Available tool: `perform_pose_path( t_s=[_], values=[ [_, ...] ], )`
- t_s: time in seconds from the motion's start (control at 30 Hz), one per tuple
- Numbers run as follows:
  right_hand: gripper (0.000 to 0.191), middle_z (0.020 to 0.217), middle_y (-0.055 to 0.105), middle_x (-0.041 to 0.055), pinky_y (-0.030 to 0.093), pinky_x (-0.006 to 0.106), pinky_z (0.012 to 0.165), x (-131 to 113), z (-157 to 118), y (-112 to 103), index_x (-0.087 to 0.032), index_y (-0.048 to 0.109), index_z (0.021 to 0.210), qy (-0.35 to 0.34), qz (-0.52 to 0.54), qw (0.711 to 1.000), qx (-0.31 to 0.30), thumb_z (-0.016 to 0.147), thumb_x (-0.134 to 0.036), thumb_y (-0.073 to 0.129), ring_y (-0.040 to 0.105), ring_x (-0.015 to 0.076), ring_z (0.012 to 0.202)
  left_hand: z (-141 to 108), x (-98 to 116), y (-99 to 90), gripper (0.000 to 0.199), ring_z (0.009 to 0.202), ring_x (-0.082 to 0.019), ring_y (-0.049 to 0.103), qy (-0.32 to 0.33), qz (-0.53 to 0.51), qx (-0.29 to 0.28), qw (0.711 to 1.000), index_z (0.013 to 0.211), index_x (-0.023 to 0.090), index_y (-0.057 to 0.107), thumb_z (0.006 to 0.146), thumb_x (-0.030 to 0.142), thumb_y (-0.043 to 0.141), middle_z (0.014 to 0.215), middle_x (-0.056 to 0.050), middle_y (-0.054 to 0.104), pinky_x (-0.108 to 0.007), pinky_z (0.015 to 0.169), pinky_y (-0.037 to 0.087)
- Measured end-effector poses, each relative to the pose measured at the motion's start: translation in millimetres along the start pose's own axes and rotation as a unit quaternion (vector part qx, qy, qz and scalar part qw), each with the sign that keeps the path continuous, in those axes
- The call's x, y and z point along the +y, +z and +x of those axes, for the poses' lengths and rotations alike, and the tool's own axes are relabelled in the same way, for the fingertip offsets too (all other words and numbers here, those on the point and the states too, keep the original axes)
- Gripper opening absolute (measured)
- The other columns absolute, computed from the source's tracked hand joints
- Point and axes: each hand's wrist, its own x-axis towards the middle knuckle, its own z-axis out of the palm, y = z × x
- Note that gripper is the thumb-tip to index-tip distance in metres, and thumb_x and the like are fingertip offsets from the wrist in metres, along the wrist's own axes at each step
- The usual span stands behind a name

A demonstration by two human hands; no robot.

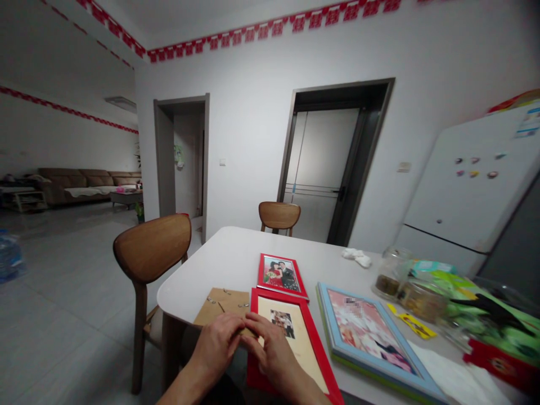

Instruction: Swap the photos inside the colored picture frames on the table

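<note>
A brown picture-frame backing board [206, 309] with small metal clips lies at the near left of the table. My left hand [217, 344] is closed at its near edge, fingers bent. Against it, my right hand [272, 344] is also closed, thumb and fingers pinching a brown edge that looks like part of the same board. The fingertips of both hands meet and hide most of what they grip. Under and beside my right hand is a red picture frame [314, 343] with a small photo on a cream sheet. Just beyond it lies a smaller red frame [282, 274] with a couple's photo.
On the right, a light blue frame [371, 332] rests on a green-edged one. Farther right stand a glass jar [390, 275], yellow packets [415, 325], plastic bags and white paper [455, 377]. Crumpled tissue [356, 257] lies behind. Wooden chairs [154, 247] flank the white table [189, 281].
</note>
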Motion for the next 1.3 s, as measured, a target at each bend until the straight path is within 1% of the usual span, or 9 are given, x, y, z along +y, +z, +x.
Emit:
perform_pose_path(
  t_s=[0.1, 0.2, 0.33, 0.47, 0.63, 0.87, 0.97, 1.17, 1.3],
  values=[
    [0.030, 0.107, 0.059, 0.0085, 0.040, 0.036, 0.089, 3, -9, -15, -0.021, 0.060, 0.100, -0.006, -0.023, 0.999, 0.044, 0.077, -0.034, 0.046, 0.053, 0.0192, 0.101, 6, 13, -4.1, 0.029, 0.100, -0.018, 0.051, 0.033, 0.006, 0.048, 0.998, 0.099, 0.020, 0.055, 0.074, 0.009, 0.044, 0.104, -0.004, 0.060, -0.033, 0.091, 0.039],
    [0.030, 0.106, 0.060, 0.0067, 0.043, 0.036, 0.086, 9, -27, -40, -0.023, 0.061, 0.097, -0.001, -0.039, 0.996, 0.084, 0.076, -0.037, 0.045, 0.054, 0.0195, 0.100, 10, 27, -4.4, 0.029, 0.106, -0.021, 0.047, 0.053, 0.035, 0.061, 0.996, 0.102, 0.019, 0.053, 0.075, 0.013, 0.045, 0.111, -0.007, 0.056, -0.040, 0.096, 0.033],
    [0.032, 0.106, 0.060, 0.0054, 0.043, 0.035, 0.087, 22, -57, -76, -0.027, 0.062, 0.095, 0.059, -0.060, 0.991, 0.108, 0.073, -0.044, 0.045, 0.053, 0.0209, 0.100, 11, 39, 7.7, 0.029, 0.105, -0.022, 0.048, 0.010, 0.042, 0.021, 0.999, 0.101, 0.019, 0.054, 0.074, 0.014, 0.048, 0.112, -0.007, 0.056, -0.043, 0.095, 0.032],
    [0.033, 0.102, 0.062, 0.0058, 0.045, 0.034, 0.084, 41, -80, -92, -0.028, 0.064, 0.089, 0.085, -0.072, 0.989, 0.095, 0.070, -0.049, 0.047, 0.056, 0.0212, 0.096, 6, 41, 31.7, 0.029, 0.099, -0.019, 0.051, -0.033, -0.014, -0.055, 0.998, 0.100, 0.019, 0.054, 0.072, 0.013, 0.050, 0.106, -0.005, 0.058, -0.032, 0.089, 0.040],
    [0.031, 0.107, 0.060, 0.0068, 0.044, 0.033, 0.085, 58, -92, -90, -0.026, 0.064, 0.090, 0.095, -0.089, 0.989, 0.068, 0.069, -0.044, 0.049, 0.054, 0.0211, 0.099, 2, 40, 52.7, 0.027, 0.106, -0.019, 0.046, -0.040, -0.053, -0.129, 0.989, 0.096, 0.020, 0.056, 0.069, 0.018, 0.057, 0.116, -0.004, 0.051, -0.027, 0.091, 0.035],
    [0.033, 0.117, 0.052, 0.0113, 0.037, 0.037, 0.092, 70, -88, -73, -0.020, 0.061, 0.098, 0.096, -0.095, 0.991, 0.004, 0.071, -0.033, 0.046, 0.047, 0.0214, 0.108, 4, 34, 66.3, 0.048, 0.117, -0.028, 0.034, -0.039, -0.007, -0.176, 0.984, 0.112, 0.019, 0.049, 0.069, 0.038, 0.060, 0.126, -0.010, 0.043, -0.044, 0.099, 0.020],
    [0.031, 0.116, 0.053, 0.0119, 0.035, 0.037, 0.093, 74, -88, -66, -0.018, 0.062, 0.095, 0.075, -0.094, 0.992, -0.024, 0.071, -0.029, 0.045, 0.046, 0.0211, 0.110, 0, 29, 66.8, 0.049, 0.118, -0.026, 0.034, -0.031, -0.002, -0.177, 0.984, 0.113, 0.018, 0.049, 0.070, 0.041, 0.059, 0.127, -0.011, 0.042, -0.044, 0.100, 0.018],
    [0.035, 0.117, 0.052, 0.0111, 0.032, 0.035, 0.095, 68, -72, -57, -0.018, 0.060, 0.101, 0.103, -0.162, 0.980, -0.045, 0.076, -0.034, 0.041, 0.044, 0.0207, 0.109, -9, 20, 71.9, 0.056, 0.115, -0.025, 0.038, -0.014, 0.002, -0.148, 0.989, 0.108, 0.015, 0.052, 0.061, 0.039, 0.069, 0.124, -0.012, 0.045, -0.044, 0.101, 0.018],
    [0.040, 0.118, 0.049, 0.0143, 0.029, 0.035, 0.095, 71, -52, -46, -0.012, 0.055, 0.108, 0.133, -0.248, 0.960, -0.014, 0.076, -0.031, 0.039, 0.042, 0.0231, 0.110, -9, 19, 72.7, 0.056, 0.113, -0.025, 0.041, -0.027, 0.005, -0.143, 0.989, 0.105, 0.013, 0.053, 0.057, 0.033, 0.073, 0.121, -0.012, 0.048, -0.045, 0.100, 0.021]
  ],
)
